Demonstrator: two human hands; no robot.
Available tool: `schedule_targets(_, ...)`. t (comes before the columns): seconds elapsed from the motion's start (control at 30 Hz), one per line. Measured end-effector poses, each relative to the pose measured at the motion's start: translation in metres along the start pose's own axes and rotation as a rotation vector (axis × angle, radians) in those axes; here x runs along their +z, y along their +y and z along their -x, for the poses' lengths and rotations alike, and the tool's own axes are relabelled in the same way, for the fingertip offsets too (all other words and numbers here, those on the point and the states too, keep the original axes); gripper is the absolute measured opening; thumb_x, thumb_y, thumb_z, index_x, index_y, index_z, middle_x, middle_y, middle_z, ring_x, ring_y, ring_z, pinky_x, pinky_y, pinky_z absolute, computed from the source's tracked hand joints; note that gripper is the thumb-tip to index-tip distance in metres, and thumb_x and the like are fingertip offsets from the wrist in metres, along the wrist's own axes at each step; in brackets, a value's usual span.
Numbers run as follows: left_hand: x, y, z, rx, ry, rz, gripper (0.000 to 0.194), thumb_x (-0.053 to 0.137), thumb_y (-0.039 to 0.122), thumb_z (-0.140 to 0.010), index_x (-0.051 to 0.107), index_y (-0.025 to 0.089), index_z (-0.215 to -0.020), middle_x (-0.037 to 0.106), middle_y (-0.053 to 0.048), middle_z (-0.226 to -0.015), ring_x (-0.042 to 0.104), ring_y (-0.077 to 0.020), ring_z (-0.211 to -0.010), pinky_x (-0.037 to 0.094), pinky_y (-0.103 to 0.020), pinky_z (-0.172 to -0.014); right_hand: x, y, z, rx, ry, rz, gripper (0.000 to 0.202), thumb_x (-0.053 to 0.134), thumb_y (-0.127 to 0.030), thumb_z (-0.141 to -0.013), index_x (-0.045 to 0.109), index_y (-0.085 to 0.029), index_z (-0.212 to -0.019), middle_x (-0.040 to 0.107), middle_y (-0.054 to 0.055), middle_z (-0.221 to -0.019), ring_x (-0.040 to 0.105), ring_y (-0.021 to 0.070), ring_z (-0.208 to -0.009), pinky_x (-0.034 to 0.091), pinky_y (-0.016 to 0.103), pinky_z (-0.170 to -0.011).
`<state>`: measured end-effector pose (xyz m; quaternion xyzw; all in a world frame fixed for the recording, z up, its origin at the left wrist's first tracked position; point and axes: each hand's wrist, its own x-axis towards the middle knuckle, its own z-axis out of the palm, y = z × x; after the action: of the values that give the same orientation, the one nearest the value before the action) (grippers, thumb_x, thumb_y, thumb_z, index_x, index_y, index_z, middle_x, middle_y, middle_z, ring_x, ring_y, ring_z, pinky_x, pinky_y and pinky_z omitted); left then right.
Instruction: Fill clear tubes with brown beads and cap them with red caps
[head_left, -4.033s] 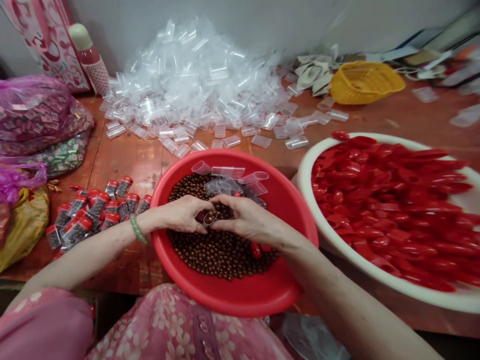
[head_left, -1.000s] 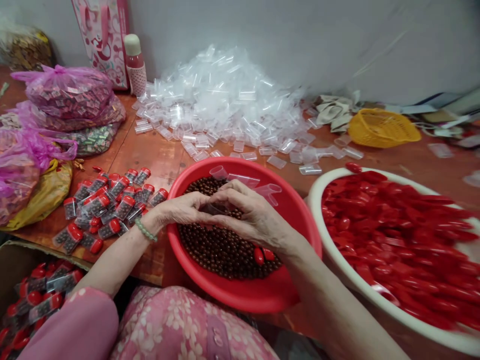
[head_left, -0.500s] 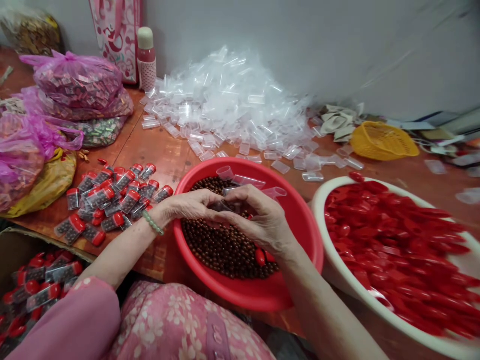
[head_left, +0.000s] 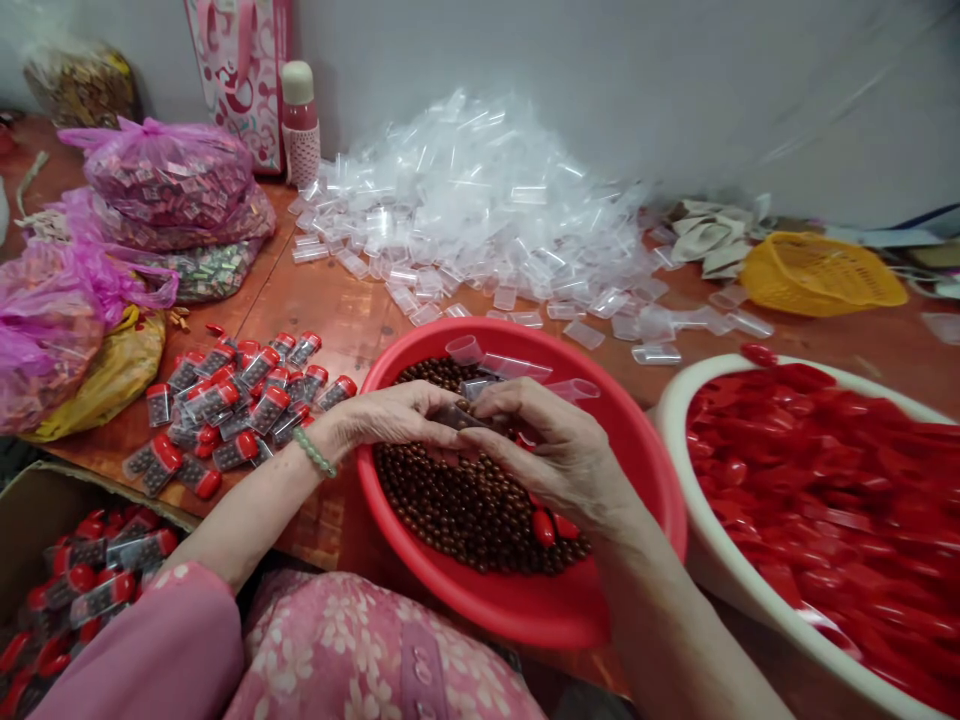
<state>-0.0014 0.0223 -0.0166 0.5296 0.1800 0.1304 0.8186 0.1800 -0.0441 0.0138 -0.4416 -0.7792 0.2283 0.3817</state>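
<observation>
Over the red basin [head_left: 645, 590], my left hand [head_left: 390, 415] is closed around a small clear plastic container [head_left: 455, 415] with dark contents. My right hand [head_left: 555, 440] meets it from the right, its thumb and fingertips closed at the container's end. Whether the right palm hides anything else, I cannot tell. Below both hands lies a heap of round brown beads [head_left: 465, 510]. Red caps [head_left: 543, 527] rest on the beads under my right wrist. Several empty clear containers [head_left: 514, 366] lie along the basin's far side.
A white basin [head_left: 679, 440] of red caps [head_left: 832, 510] stands right. Clear containers [head_left: 480, 210] are piled behind. Filled, red-capped containers [head_left: 240, 395] lie left, more in a box [head_left: 97, 580]. Pink bags [head_left: 165, 180], a bottle [head_left: 301, 130] and a yellow basket [head_left: 825, 275] stand farther back.
The view has shifted slightly, so most things sit a little farther right or lower. Both hands stay together at the container, which shows a little more between the fingers.
</observation>
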Motion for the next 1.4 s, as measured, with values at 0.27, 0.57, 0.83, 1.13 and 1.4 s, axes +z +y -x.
schedule_targets(0.27,0.004,0.005,0.002,-0.036,0.002,-0.155,0.028,0.078,0.032,-0.069,0.064,0.011,-0.08,0.058,0.003,-0.069,0.051,-0.0073,-0.062,0.042,-0.023,-0.063,-0.005,-0.006,-0.008,0.116,-0.151,-0.045,0.025,0.062,-0.026,-0.084,0.042,-0.021,-0.069,0.043,-0.004,-0.066,0.04,0.0108,-0.06,0.036,0.024,-0.055)
schedule_targets(0.57,0.007,0.013,0.003,0.044,0.067,-0.22,0.011,0.067,0.015,-0.076,0.066,0.012,-0.087,0.068,-0.002,-0.085,0.059,-0.011,-0.079,0.045,-0.023,-0.077,-0.018,-0.007,0.011,0.265,-0.056,-0.118,0.017,0.068,-0.032,-0.082,0.057,-0.02,-0.084,0.06,0.0,-0.076,0.056,0.014,-0.07,0.046,0.027,-0.066)
schedule_targets(0.83,0.03,0.013,0.009,0.042,0.271,-0.313,0.015,0.063,0.014,-0.08,0.065,0.012,-0.095,0.069,-0.005,-0.09,0.063,-0.0133,-0.085,0.047,-0.027,-0.082,-0.034,0.002,0.032,0.377,-0.026,-0.033,0.014,0.062,-0.034,-0.086,0.062,-0.02,-0.083,0.066,0.001,-0.077,0.06,0.0154,-0.071,0.048,0.027,-0.068)
schedule_targets(1.13,0.027,0.019,0.016,0.036,0.278,-0.36,0.023,0.064,0.02,-0.081,0.065,0.013,-0.102,0.069,-0.005,-0.091,0.064,-0.0139,-0.086,0.048,-0.026,-0.081,-0.035,0.024,0.043,0.407,-0.31,0.361,0.012,0.05,-0.015,-0.088,0.061,-0.018,-0.092,0.066,0.006,-0.087,0.062,0.019,-0.082,0.047,0.028,-0.073)
schedule_targets(1.4,0.029,0.014,0.011,0.098,0.295,-0.39,0.016,0.063,0.018,-0.081,0.063,0.013,-0.097,0.068,-0.005,-0.09,0.064,-0.0135,-0.086,0.047,-0.026,-0.08,-0.016,0.039,0.045,0.354,-0.644,0.804,0.024,0.051,0.0,-0.075,0.062,-0.015,-0.089,0.067,0.011,-0.092,0.06,0.0256,-0.09,0.043,0.034,-0.079)
